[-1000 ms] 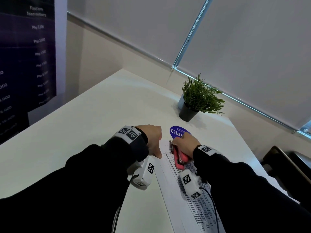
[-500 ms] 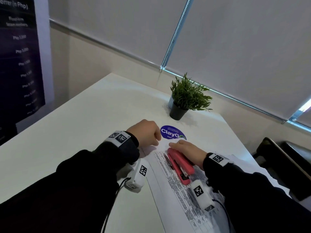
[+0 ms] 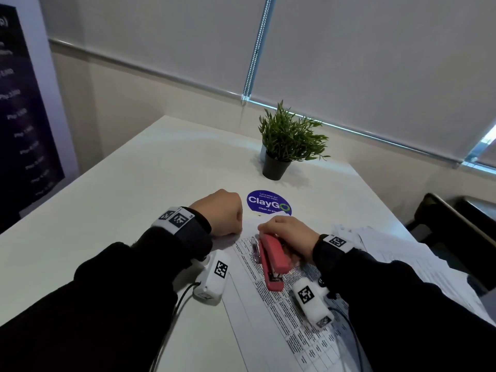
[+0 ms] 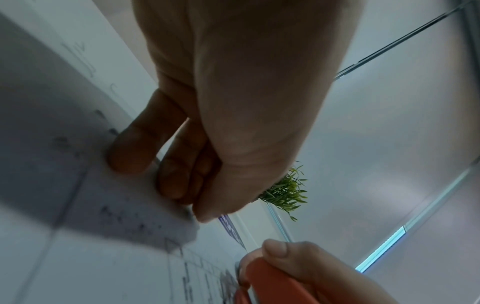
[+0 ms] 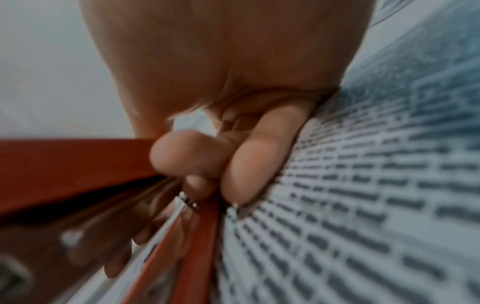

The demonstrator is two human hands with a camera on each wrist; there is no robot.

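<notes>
Here the fingers [image 5: 249, 162] of the right hand [image 3: 288, 236] curl round the red stapler [image 3: 271, 260], thumb on top near its nose. Its long axis runs away from the person, nose toward the far left corner of the paper [image 3: 268, 318], and the top arm is lifted off the base. Whether the paper sits between them I cannot tell. Just left, the left hand [image 3: 218, 212] is a fist gripping nothing, its curled fingers [image 4: 135, 148] pressing that corner to the bench [image 3: 120, 189]. Beyond lie a sticker [image 3: 268, 204] and a plant [image 3: 288, 138]. Loose sheets [image 3: 389, 253] crowd the right, so open room lies leftward.
</notes>
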